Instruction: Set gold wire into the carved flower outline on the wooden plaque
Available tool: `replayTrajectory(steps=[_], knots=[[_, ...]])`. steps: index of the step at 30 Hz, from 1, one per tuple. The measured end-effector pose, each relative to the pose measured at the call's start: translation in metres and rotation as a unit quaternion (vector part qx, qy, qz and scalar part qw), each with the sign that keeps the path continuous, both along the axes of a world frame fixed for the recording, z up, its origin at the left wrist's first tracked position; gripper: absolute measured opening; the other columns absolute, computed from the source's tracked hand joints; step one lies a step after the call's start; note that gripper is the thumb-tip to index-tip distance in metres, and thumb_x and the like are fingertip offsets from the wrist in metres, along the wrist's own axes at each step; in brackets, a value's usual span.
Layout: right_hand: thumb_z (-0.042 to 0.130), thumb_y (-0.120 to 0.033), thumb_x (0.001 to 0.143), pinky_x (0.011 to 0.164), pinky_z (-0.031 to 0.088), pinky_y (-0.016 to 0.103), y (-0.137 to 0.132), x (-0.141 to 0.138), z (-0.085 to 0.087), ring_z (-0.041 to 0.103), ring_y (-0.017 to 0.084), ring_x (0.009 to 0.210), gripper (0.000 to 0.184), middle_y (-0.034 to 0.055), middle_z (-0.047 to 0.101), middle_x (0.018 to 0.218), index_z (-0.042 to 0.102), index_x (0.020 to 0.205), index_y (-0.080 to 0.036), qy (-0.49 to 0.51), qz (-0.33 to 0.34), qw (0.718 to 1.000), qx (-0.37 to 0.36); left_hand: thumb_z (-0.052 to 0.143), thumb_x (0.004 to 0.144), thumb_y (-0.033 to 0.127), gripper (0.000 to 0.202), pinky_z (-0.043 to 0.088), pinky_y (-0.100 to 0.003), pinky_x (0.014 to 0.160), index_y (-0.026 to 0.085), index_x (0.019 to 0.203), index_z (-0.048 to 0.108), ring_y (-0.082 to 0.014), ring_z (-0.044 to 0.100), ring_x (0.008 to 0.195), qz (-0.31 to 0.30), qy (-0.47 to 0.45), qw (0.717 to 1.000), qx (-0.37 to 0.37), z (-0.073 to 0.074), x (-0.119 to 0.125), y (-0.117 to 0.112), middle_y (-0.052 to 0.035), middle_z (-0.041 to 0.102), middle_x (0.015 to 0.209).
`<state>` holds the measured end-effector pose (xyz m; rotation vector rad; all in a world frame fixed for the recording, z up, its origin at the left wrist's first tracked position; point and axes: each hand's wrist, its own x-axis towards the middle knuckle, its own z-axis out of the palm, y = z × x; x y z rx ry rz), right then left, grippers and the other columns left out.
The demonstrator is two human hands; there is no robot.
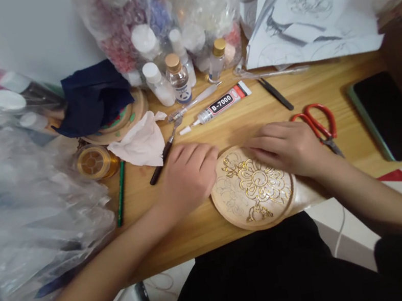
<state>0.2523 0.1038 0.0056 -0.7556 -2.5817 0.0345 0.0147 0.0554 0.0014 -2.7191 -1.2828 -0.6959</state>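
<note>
A round wooden disc (251, 191) with a gold wire flower pattern lies at the front edge of the wooden table (330, 86). My left hand (186, 176) rests on the table at the disc's left rim, fingers curled and touching its edge. My right hand (286, 148) lies over the disc's upper right part, fingers pressed together and pointing left onto the pattern. What sits under the fingertips of either hand is hidden.
Red scissors (319, 124) lie right of my right hand, a dark phone (389, 114) further right. Behind are a B-7000 glue tube (217, 107), tweezers (275, 93), small bottles (177, 79), a tissue (141, 143), a thread spool (95, 162), a green pencil (120, 193), sketch papers (310, 17). Plastic bags (19, 203) crowd the left.
</note>
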Motion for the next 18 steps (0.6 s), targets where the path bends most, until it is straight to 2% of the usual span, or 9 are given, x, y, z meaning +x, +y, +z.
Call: replayTrajectory(steps=[3,9,18], knots=[[0.058,-0.02,0.091,0.057,0.047,0.024,0.001,0.0024,-0.0031,0.064,0.012,0.065,0.012,0.0026,0.07,0.075,0.068,0.085,-0.016,0.001,0.009,1.0,-0.021,0.052,0.09,0.013,0.023,0.049,-0.037,0.077,0.008,0.109,0.063,-0.0226,0.065,0.094,-0.014,-0.017,1.0,-0.011,-0.0027,-0.004,-0.0042,-0.0099,0.071,0.105],[0.058,-0.02,0.092,0.058,0.049,0.024,-0.0003,0.0029,-0.0045,0.064,0.012,0.068,0.013,0.0039,0.07,0.079,0.069,0.085,-0.016,-0.003,0.001,0.999,-0.043,0.054,0.085,0.007,0.024,0.049,-0.037,0.079,0.01,0.107,0.065,-0.0233,0.065,0.096,-0.039,-0.027,0.999,0.013,-0.0071,-0.0049,-0.0033,-0.0103,0.071,0.107],[0.06,-0.018,0.091,0.059,0.051,0.024,-0.0014,0.0028,-0.0041,0.065,0.012,0.07,0.009,0.0035,0.071,0.08,0.068,0.093,-0.016,-0.01,-0.007,1.0,-0.027,0.058,0.088,0.011,0.016,0.049,-0.035,0.078,0.013,0.101,0.067,-0.0206,0.066,0.09,-0.035,-0.036,0.998,0.029,-0.0073,-0.0027,-0.0029,-0.0064,0.073,0.101]])
